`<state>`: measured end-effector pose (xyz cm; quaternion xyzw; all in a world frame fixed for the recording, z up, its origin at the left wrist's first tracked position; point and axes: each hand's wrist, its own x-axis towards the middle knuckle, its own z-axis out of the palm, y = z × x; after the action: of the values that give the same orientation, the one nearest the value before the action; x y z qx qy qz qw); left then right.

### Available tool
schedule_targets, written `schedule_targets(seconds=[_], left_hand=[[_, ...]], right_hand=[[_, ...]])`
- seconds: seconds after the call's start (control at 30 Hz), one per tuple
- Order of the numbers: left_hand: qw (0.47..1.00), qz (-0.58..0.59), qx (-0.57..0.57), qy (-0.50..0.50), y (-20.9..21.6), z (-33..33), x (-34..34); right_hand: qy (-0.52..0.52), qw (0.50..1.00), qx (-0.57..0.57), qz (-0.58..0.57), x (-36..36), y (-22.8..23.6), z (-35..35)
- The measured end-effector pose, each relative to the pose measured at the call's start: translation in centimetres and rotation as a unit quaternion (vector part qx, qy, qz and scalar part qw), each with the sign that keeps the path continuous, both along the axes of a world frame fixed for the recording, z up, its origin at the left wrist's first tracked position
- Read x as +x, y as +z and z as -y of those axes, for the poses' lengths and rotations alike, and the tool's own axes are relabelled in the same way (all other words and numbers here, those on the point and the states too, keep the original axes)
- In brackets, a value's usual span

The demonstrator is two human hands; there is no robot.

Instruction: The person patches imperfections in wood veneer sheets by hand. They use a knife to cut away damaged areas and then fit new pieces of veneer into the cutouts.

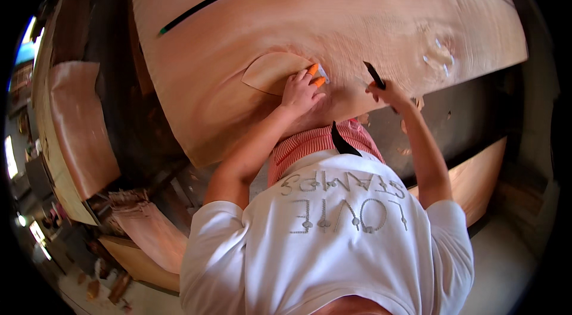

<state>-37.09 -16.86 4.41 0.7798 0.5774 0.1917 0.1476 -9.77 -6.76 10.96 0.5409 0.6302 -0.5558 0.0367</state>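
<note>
Leaf-shaped patch (275,72) lay on veneer sheet (369,11), long axis roughly left-right, mostly left of left hand (301,92), nearer one. Left fingers stretched by patch's right end; grip on pale tab (323,73) impossible to tell. Right hand (387,94) clasped knife (374,73). Counted: one patch, one knife, one tab, two orange finger covers (313,69).

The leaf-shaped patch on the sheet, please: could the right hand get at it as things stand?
Probably not easily: the right hand holds a black tool, and the left hand lies between it and the patch.
</note>
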Motion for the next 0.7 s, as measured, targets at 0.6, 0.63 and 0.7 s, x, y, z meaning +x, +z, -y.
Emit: schedule_targets(seconds=[0.6,0.63,0.7], left_hand=[[0.978,-0.055,0.036,0.196,-1.7,3.0,-4.8],[0.978,-0.057,0.038,0.195,-1.7,3.1,-4.9],[0.978,-0.050,0.044,0.196,-1.7,3.2,-5.0]], right_hand=[[-0.164,0.964,-0.113,-0.176,-6.9,-2.4,3.4],[-0.158,0.965,-0.109,-0.178,-7.5,-2.5,3.3],[-0.147,0.970,-0.090,-0.169,-8.6,-2.6,3.4]])
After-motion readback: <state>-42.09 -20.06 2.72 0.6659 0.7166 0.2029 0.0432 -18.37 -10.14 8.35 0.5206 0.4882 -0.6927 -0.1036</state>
